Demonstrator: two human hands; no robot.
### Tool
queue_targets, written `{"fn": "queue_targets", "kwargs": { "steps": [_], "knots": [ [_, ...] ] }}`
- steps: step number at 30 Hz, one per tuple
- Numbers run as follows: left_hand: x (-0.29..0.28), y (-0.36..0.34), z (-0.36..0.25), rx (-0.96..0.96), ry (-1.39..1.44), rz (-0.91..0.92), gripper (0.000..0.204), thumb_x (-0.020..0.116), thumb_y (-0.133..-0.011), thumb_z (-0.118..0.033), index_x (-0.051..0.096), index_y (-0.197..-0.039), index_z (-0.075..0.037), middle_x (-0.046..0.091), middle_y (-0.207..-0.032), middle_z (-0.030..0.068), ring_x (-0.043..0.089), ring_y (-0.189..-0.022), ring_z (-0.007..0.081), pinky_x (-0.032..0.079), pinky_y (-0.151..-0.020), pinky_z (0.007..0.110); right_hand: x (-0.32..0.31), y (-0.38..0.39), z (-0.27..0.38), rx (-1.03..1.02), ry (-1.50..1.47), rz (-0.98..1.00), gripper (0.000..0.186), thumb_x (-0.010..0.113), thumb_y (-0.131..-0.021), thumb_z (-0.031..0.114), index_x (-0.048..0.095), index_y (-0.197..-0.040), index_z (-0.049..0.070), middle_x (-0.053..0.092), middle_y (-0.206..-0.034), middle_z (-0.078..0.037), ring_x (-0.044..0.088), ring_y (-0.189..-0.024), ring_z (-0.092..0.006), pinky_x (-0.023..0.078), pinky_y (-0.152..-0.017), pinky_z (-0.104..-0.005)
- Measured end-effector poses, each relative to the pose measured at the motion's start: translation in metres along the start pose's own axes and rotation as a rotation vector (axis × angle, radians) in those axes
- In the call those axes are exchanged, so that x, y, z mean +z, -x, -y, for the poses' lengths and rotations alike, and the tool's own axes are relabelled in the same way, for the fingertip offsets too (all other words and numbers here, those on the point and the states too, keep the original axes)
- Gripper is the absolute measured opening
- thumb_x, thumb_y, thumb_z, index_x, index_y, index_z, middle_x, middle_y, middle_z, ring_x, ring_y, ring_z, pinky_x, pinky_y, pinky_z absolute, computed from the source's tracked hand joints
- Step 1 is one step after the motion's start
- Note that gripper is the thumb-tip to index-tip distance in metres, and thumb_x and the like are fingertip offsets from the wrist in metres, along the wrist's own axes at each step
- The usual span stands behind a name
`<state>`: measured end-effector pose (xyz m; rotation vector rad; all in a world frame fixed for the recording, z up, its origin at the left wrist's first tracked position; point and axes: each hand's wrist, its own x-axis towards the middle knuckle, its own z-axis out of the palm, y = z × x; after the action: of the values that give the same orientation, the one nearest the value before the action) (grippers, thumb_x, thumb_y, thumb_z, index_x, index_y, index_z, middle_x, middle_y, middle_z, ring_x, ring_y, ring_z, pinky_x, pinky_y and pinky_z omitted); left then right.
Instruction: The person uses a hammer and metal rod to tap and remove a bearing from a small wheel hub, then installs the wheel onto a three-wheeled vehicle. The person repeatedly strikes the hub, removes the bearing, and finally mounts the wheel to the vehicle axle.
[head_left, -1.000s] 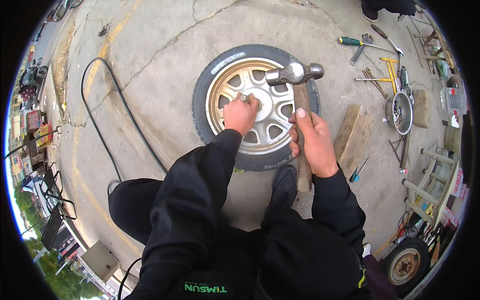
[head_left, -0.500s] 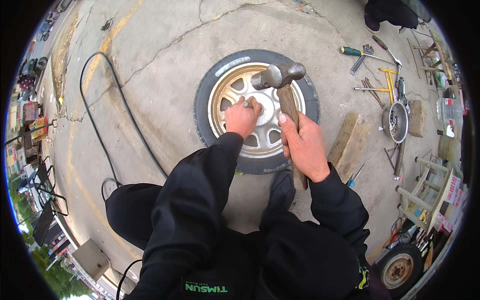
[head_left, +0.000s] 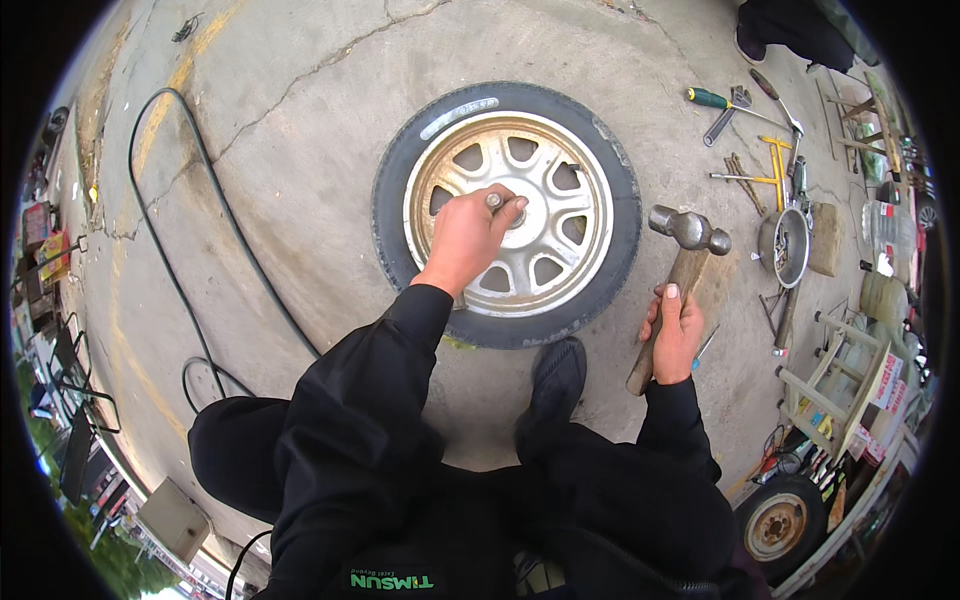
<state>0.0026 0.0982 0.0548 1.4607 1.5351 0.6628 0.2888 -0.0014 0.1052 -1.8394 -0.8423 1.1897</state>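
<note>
A wheel lies flat on the concrete, its black tyre [head_left: 618, 240] around a silver rim [head_left: 548, 232] with brownish rust on its inner edge. Over the rim's centre my left hand [head_left: 464, 240] is closed around a short metal rod [head_left: 493, 200]; its round end pokes up out of my fist. The rod's lower end is hidden, so I cannot tell its kind. To the right of the tyre, my right hand [head_left: 675, 335] grips the wooden handle of a ball-peen hammer [head_left: 692, 231]. The hammer's steel head is held up, apart from the wheel and rod.
A wooden block [head_left: 715, 270] lies beneath the hammer. Farther right are a green-handled screwdriver [head_left: 708, 97], a wrench [head_left: 722, 122], yellow tools [head_left: 775, 170] and a metal bowl [head_left: 795, 265]. A black hose [head_left: 205, 180] loops at left. Another person's dark-clothed leg [head_left: 790, 35] shows at far right.
My right hand has swung the hammer away from above the wheel, out to the right. My left hand still holds the rod at the wheel's centre.
</note>
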Motion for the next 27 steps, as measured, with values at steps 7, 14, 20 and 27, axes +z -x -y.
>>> {"fn": "queue_targets", "kwargs": {
  "steps": [7,14,20,27],
  "knots": [
    [-0.068,-0.045,-0.030,-0.004,0.261,-0.255,0.029,0.061,-0.104,-0.027,0.072,-0.098,-0.001,0.057,-0.064,0.0087,0.050,-0.060,0.0127,0.043,-0.057,0.032,-0.008,0.009,-0.052,0.216,-0.126,-0.154,0.041,0.053,-0.108,0.040,0.058,-0.102,0.000,0.052,-0.072,-0.004,0.048,-0.050,-0.0126,0.040,-0.046,-0.0276],
    [-0.053,-0.006,-0.033,-0.101,0.196,-0.139,0.019,0.056,-0.100,-0.014,0.066,-0.097,0.002,0.060,-0.068,0.0124,0.051,-0.062,0.0126,0.046,-0.062,0.032,-0.012,-0.004,-0.057,0.240,-0.062,-0.101,0.041,0.056,-0.107,0.040,0.059,-0.104,-0.001,0.053,-0.075,-0.004,0.049,-0.052,-0.0122,0.042,-0.048,-0.0275],
    [-0.012,0.014,-0.021,-0.121,0.116,-0.083,0.013,0.069,-0.096,-0.011,0.066,-0.101,0.000,0.074,-0.090,0.0168,0.072,-0.073,0.0292,0.053,-0.064,0.035,-0.013,-0.010,-0.061,0.267,-0.092,-0.107,0.042,0.056,-0.106,0.041,0.059,-0.105,-0.001,0.053,-0.075,-0.004,0.050,-0.053,-0.0122,0.041,-0.047,-0.0273],
    [-0.006,0.023,-0.018,-0.101,-0.011,-0.076,0.013,0.070,-0.096,-0.012,0.067,-0.099,0.000,0.071,-0.081,0.0129,0.063,-0.061,0.0218,0.050,-0.060,0.033,-0.019,-0.005,-0.073,0.284,-0.132,-0.087,0.040,0.056,-0.107,0.040,0.059,-0.104,0.000,0.052,-0.074,-0.003,0.050,-0.052,-0.0118,0.041,-0.047,-0.0271]
  ]
}}
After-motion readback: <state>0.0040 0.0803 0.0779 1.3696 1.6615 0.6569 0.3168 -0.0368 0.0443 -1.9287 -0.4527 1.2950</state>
